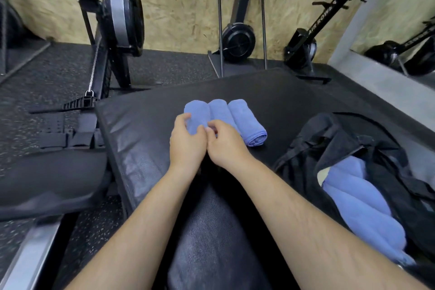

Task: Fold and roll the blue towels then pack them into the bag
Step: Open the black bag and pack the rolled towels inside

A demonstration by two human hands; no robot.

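Observation:
Three rolled blue towels lie side by side on the black padded mat (141,139): a left roll (196,113), a middle roll (221,110) and a right roll (247,122). My left hand (187,142) curls around the near end of the left roll, thumb and fingers on it. My right hand (226,143) rests its fingertips on the near end of the middle roll, touching my left hand. At the right stands an open black bag (334,148) with several rolled blue towels (357,205) packed inside.
Black rowing machines stand around: one at the left (122,19), one upright at the back wall (237,40), one at the back right (303,47). A rower seat and rail (47,183) lie at the left on the speckled rubber floor. A mirror (400,30) lines the right wall.

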